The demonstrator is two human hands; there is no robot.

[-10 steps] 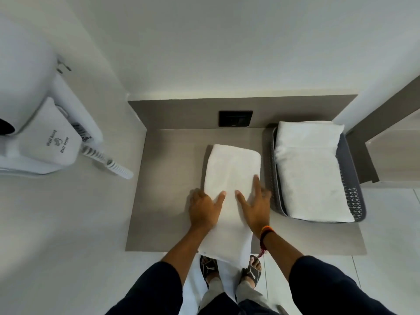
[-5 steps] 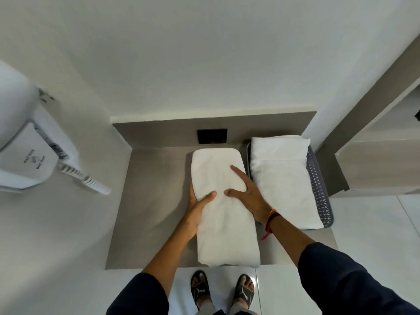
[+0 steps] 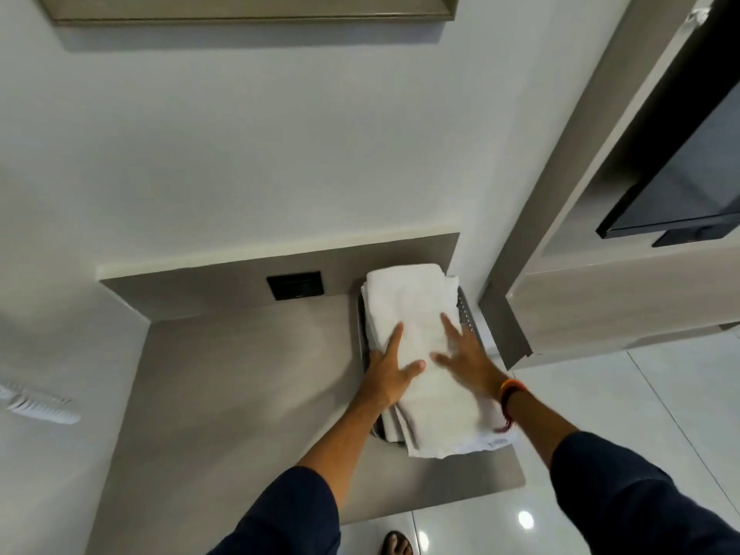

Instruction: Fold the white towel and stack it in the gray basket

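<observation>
Both hands lay flat with fingers spread, the left hand (image 3: 390,370) and right hand (image 3: 468,360) pressing rather than gripping the folded white towel (image 3: 416,314). That soft, oblong towel sat atop other folded cloth in the gray basket (image 3: 466,314), whose perforated plastic wall showed beside it on the smooth taupe counter (image 3: 240,386).
</observation>
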